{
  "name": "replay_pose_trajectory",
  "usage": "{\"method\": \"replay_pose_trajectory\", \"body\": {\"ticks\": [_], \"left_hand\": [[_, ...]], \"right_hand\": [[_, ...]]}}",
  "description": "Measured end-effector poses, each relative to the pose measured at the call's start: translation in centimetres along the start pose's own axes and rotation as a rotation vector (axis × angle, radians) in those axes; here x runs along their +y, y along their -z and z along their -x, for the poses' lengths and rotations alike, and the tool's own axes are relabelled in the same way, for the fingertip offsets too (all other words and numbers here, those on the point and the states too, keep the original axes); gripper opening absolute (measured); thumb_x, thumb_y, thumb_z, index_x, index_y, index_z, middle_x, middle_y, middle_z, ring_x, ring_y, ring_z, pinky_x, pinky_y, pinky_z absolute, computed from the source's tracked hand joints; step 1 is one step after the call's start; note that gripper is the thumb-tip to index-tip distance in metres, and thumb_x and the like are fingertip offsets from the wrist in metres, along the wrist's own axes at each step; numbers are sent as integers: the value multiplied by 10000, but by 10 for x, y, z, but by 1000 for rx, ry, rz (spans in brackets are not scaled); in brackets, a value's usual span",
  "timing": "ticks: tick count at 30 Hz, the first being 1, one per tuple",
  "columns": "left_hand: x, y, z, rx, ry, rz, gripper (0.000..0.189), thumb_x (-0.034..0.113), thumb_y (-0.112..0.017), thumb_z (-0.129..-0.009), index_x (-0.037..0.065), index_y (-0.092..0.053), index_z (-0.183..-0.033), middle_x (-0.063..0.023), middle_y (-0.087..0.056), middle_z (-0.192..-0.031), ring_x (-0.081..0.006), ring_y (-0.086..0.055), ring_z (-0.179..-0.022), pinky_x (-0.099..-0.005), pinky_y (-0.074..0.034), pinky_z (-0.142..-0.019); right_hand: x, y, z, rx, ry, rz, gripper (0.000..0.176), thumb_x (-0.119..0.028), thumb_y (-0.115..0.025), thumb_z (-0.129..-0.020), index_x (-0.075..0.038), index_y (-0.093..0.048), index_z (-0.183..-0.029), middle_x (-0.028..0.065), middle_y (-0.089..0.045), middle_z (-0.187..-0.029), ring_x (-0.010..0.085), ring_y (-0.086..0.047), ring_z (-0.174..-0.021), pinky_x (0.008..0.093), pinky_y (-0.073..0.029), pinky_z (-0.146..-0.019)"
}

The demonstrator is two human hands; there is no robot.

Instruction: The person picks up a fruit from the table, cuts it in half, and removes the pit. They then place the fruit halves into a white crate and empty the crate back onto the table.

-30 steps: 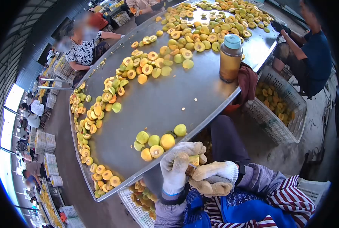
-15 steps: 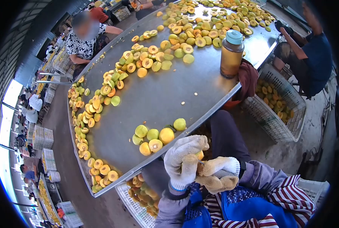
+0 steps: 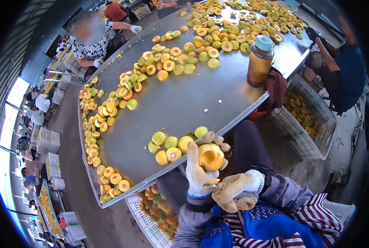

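My left hand [image 3: 197,175], in a whitish work glove, is closed around a yellow peach half [image 3: 211,158]. Its cut face points up and shows a hollow at the centre. Lower and to the right, my gloved right hand [image 3: 239,191] grips a small pitting knife [image 3: 209,186]. The knife's thin metal tip points left, with a bit of yellow flesh by it; its handle is hidden in the fingers. Just beyond my left hand, several peaches [image 3: 172,143] lie grouped at the near edge of the metal table [image 3: 163,109].
Halved peaches [image 3: 118,93] line the table's left side and pile up at the back. A bottle with a teal lid [image 3: 260,61] stands near a dark red cloth [image 3: 276,89]. Crates of fruit sit at right [image 3: 306,120] and below [image 3: 153,223]. Other people sit around the table.
My hands have moved apart. The left has turned, bringing the peach half's hollowed face into view, and the knife tip now shows. Across the table, a person's gloved hand has come into view.
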State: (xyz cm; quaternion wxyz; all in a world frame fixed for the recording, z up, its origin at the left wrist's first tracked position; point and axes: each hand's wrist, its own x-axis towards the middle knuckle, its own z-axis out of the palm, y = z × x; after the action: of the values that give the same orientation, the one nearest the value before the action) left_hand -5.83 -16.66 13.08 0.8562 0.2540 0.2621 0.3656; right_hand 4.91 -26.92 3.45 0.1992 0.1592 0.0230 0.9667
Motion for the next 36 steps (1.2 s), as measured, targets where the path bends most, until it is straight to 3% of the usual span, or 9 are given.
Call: {"method": "replay_pose_trajectory", "body": {"ticks": [3,8,10,12,15,18,26,30,36], "left_hand": [[13,21,4,56,-130,-57,623,573,-360,-999,54,-507,-1312,-108,-622,-1192,-255,-624,-1062,-355,-560,-734],[35,73,36,269,-441,-492,519,410,-522,-997,-17,-520,-1291,-134,-622,-1151,-246,-635,-1002,-341,-534,-803],[47,119,53,469,-531,-748,447,345,-558,-989,-27,-567,-1237,-142,-639,-1100,-219,-650,-926,-318,-526,-810],[67,159,74,728,-199,-1519,278,241,-582,-953,44,-649,-1138,-155,-626,-1209,-311,-642,-1000,-384,-499,-914],[67,171,72,661,-547,-2183,270,237,-632,-906,75,-669,-1119,-155,-613,-1258,-334,-627,-1069,-404,-489,-947],[58,135,31,512,-451,-1565,398,298,-650,-897,47,-636,-1205,-165,-603,-1278,-318,-593,-1127,-398,-473,-967],[64,142,-71,292,92,-2237,487,458,-710,-747,75,-652,-1043,-150,-667,-1034,-330,-653,-961,-454,-535,-807],[50,159,-62,303,-130,-2027,419,426,-730,-746,83,-623,-963,-162,-673,-998,-350,-670,-937,-460,-526,-806],[46,157,-58,469,41,-1585,521,402,-728,-807,82,-562,-1184,-140,-673,-1052,-285,-677,-929,-426,-534,-804]], "right_hand": [[-3,28,-2,-166,-217,-541,636,-541,-446,-982,34,-536,-1240,249,-596,-1184,321,-634,-928,410,-524,-725],[-16,-83,-25,848,-15,855,387,-408,-609,-959,-22,-612,-949,85,-677,-701,136,-633,-535,232,-464,-438],[-10,-89,-32,943,82,773,312,-345,-657,-941,-57,-601,-835,11,-600,-521,72,-524,-373,172,-382,-351],[-12,-84,-25,919,72,742,314,-352,-644,-948,-63,-598,-834,19,-612,-547,72,-532,-390,175,-396,-364],[-14,-81,-35,959,26,750,305,-353,-636,-950,-72,-594,-840,14,-597,-538,64,-515,-383,172,-390,-364],[-11,-86,-48,970,-24,881,367,-451,-605,-946,-105,-591,-826,-1,-578,-538,53,-490,-394,184,-360,-357],[-9,-71,-33,995,128,878,369,-436,-605,-957,-90,-592,-830,-20,-579,-544,51,-517,-402,174,-393,-370],[-10,-66,-35,1050,103,931,354,-454,-597,-945,-101,-571,-945,-23,-571,-587,58,-512,-440,200,-403,-407],[-7,-61,-38,1046,147,1124,434,-471,-595,-940,-83,-558,-1131,-14,-590,-649,59,-547,-511,200,-434,-477]]}}
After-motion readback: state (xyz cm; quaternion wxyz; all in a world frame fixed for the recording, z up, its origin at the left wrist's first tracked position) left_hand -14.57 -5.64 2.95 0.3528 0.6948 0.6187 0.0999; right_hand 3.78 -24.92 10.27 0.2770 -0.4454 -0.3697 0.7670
